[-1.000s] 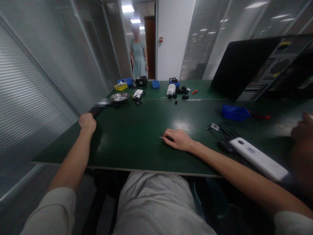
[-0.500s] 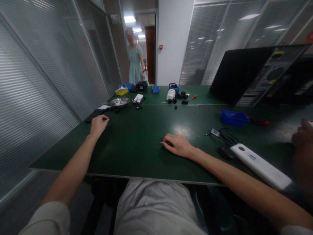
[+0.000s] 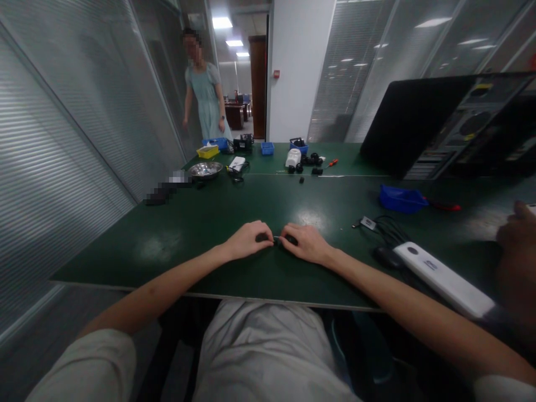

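My left hand [image 3: 250, 240] is closed in a pinch low over the green table [image 3: 234, 206]. A small dark piece shows at its fingertips, too small to name. Just to the right, my right hand [image 3: 309, 244] has its fingers curled round a dark thing, mostly hidden, from which a thin metal rod [image 3: 276, 238] points left. The rod's end reaches the left fingertips. Whether it touches the small piece I cannot tell.
Right of my hands lie a white power strip [image 3: 444, 276], cables and a blue tray [image 3: 402, 199]. Another person's hand [image 3: 513, 226] is at the right edge. A metal bowl [image 3: 205, 170] stands back left, computer cases [image 3: 419, 123] back right. A person [image 3: 206, 95] stands behind the table.
My left hand has come from the far left, near the bowl, to meet my right hand, which has stayed in place. The person behind the table has moved left.
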`<state>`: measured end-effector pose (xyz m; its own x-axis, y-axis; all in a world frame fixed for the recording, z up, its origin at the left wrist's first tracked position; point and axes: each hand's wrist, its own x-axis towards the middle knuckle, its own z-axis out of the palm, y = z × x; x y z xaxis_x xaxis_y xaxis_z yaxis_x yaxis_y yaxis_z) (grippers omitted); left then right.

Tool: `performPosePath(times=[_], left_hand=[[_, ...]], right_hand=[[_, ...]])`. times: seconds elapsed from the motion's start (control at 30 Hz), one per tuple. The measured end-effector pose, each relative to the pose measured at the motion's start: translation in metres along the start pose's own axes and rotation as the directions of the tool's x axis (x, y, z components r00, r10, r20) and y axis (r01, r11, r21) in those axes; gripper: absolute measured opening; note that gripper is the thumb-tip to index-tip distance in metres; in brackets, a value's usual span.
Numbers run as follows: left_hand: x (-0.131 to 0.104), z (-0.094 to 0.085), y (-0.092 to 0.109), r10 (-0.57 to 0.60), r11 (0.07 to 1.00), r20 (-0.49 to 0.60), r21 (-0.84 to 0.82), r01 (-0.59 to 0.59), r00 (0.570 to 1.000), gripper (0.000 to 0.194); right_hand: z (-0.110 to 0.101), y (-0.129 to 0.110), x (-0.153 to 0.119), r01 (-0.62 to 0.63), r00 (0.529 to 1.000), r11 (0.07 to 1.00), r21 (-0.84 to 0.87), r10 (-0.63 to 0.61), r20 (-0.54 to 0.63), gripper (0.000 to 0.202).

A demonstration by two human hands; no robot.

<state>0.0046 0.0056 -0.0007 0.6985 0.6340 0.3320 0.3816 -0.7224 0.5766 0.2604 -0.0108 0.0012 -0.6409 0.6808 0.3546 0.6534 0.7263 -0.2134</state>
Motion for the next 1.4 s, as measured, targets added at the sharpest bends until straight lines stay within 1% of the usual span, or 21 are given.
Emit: performPosePath(times=[0.1, 0.17, 0.3, 0.47, 0.7, 0.93, 1.1, 1.17, 1.23, 1.4], left_hand=[[-0.003, -0.004, 0.001, -0.108, 0.994, -0.003, -0.004, 0.108, 0.994, 0.022], [-0.005, -0.006, 0.001, -0.148, 0.989, 0.002, -0.007, 0.148, 0.989, 0.025], [-0.005, -0.006, 0.004, -0.112, 0.994, -0.003, -0.012, 0.112, 0.994, 0.032], [-0.005, -0.004, 0.003, -0.043, 0.998, 0.016, -0.036, 0.044, 0.999, 0.028], [-0.005, -0.003, -0.001, -0.058, 0.997, 0.006, -0.054, 0.058, 0.998, 0.029], [-0.005, -0.001, 0.002, -0.096, 0.991, -0.03, -0.091, 0.093, 0.995, 0.024], [-0.003, 0.001, 0.004, -0.056, 0.996, -0.021, -0.067, 0.054, 0.998, 0.02], [-0.002, 0.002, 0.004, -0.069, 0.995, -0.027, -0.067, 0.067, 0.997, 0.02], [-0.002, 0.003, 0.003, -0.108, 0.991, -0.043, -0.078, 0.105, 0.993, 0.021], [-0.001, 0.004, 0.0, -0.207, 0.966, -0.048, -0.17, 0.196, 0.977, 0.024]], right_hand=[[-0.001, 0.0, -0.001, -0.016, 1.0, 1.0, -0.001, 0.016, 0.007, 0.022], [-0.001, -0.001, -0.001, -0.017, 1.0, 1.0, -0.007, 0.017, 0.016, 0.022], [-0.002, -0.001, -0.002, -0.005, 0.999, 0.999, -0.041, 0.006, 0.033, 0.022], [-0.004, -0.002, -0.002, 0.0, 0.999, 0.998, -0.068, 0.004, 0.047, 0.022], [-0.003, -0.002, -0.002, 0.032, 0.998, 0.996, -0.089, -0.027, 0.052, 0.025], [-0.001, -0.003, -0.002, 0.057, 0.998, 0.995, -0.082, -0.054, 0.046, 0.027], [0.0, -0.004, -0.001, 0.095, 0.993, 0.986, -0.139, -0.085, 0.081, 0.029], [0.0, -0.005, 0.0, 0.103, 0.992, 0.982, -0.156, -0.09, 0.092, 0.03], [0.0, -0.005, 0.001, 0.101, 0.992, 0.983, -0.156, -0.087, 0.095, 0.03], [0.002, -0.006, 0.002, 0.089, 0.993, 0.989, -0.118, -0.078, 0.089, 0.029]])
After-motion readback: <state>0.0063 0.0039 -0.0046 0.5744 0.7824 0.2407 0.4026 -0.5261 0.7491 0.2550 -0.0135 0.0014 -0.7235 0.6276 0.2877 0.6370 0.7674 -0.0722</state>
